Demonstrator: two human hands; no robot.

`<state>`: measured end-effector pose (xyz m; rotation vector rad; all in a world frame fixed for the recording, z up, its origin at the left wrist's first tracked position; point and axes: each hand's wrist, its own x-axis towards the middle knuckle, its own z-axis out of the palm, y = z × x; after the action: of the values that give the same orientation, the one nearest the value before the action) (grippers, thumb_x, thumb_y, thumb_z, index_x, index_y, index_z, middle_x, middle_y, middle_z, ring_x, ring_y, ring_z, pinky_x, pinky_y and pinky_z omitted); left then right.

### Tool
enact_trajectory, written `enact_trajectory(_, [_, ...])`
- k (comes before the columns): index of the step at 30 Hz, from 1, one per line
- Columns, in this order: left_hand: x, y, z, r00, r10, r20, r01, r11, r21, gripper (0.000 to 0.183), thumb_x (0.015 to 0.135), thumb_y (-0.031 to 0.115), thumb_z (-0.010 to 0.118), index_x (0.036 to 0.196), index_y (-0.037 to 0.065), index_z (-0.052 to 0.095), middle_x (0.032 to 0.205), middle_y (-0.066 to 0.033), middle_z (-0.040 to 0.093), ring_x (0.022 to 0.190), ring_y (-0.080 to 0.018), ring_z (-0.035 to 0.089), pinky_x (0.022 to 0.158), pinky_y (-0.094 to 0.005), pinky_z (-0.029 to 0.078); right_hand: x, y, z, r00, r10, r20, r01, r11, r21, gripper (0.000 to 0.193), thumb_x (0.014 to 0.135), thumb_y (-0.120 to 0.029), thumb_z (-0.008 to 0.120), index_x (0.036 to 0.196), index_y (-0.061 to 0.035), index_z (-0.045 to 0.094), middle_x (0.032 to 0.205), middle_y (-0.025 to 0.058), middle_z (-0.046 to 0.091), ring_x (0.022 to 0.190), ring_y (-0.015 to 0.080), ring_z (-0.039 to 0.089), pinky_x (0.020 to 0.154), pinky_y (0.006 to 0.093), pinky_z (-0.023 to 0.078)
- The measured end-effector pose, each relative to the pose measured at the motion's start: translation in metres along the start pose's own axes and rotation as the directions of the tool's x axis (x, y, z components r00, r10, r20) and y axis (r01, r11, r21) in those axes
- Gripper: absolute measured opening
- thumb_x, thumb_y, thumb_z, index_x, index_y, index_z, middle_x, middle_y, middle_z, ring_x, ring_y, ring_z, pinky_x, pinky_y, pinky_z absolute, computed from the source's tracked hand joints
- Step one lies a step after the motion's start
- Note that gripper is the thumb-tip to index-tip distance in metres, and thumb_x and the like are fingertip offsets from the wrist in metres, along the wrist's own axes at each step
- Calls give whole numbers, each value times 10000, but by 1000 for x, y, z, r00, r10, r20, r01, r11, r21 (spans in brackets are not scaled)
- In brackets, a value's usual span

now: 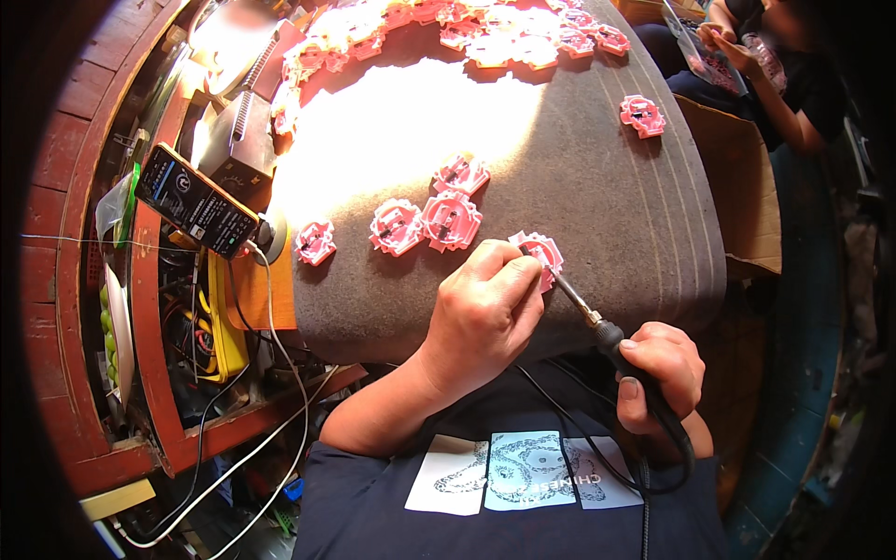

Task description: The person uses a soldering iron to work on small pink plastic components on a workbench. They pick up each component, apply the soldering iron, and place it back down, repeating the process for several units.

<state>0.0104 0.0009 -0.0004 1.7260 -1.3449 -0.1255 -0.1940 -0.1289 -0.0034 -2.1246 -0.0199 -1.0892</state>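
On grey tabletop [611, 205], noted left hand [485, 303], fingers pinched together at pink part [546, 250], exact hold hidden, right hand [669, 364] wrapped around soldering iron [609, 337], and more pink parts [452, 220] beyond and leftward of fingers.

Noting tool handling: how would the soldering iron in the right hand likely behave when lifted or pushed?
The soldering iron is probably stiff, since its metal shaft runs straight. Its black cord, looping below the right hand, looks floppy and may drag. The rounded handle might roll if laid down and pushed.
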Motion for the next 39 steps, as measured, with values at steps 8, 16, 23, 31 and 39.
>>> enact_trajectory(8, [-1,0,0,1000,-11,6,11,1000,8,152,875,-33,772,1011,23,736,996,-107,670,660,-177,647,596,-316,535,1,0,1,1000,-15,-14,14,997,-73,323,806,-67,706,1102,59,673,707,82,640,544,248,614,568,366,536])
enact_trajectory(16, [0,0,0,1000,11,-12,-11,1000,-2,153,875,-35,770,1013,20,734,1000,-114,671,676,-189,649,602,-319,534,-4,3,3,999,14,-53,-13,1000,12,303,925,-76,696,1179,82,651,732,73,655,562,208,640,550,344,535])
enact_trajectory(23, [0,0,1,1000,4,-8,-4,1000,-2,157,872,-40,772,1012,18,731,991,-116,672,677,-191,653,600,-318,535,-3,6,8,998,22,-66,-21,1000,14,313,949,-68,727,1219,70,649,807,107,680,648,236,659,603,355,541])
enact_trajectory(31, [-1,1,0,1000,-1,-12,1,1000,-18,165,869,-44,772,1018,12,731,990,-131,675,713,-226,679,627,-335,555,15,28,27,998,6,-55,-4,999,38,398,923,-15,752,1303,52,657,1086,213,695,859,300,678,718,376,553])
enact_trajectory(39, [0,0,0,1000,4,-11,-4,1000,-6,173,860,-33,781,1020,14,734,998,-148,685,787,-290,704,673,-373,578,30,36,37,998,-43,-39,42,999,-18,403,911,-5,747,1302,50,663,1022,203,705,812,312,682,702,387,558])
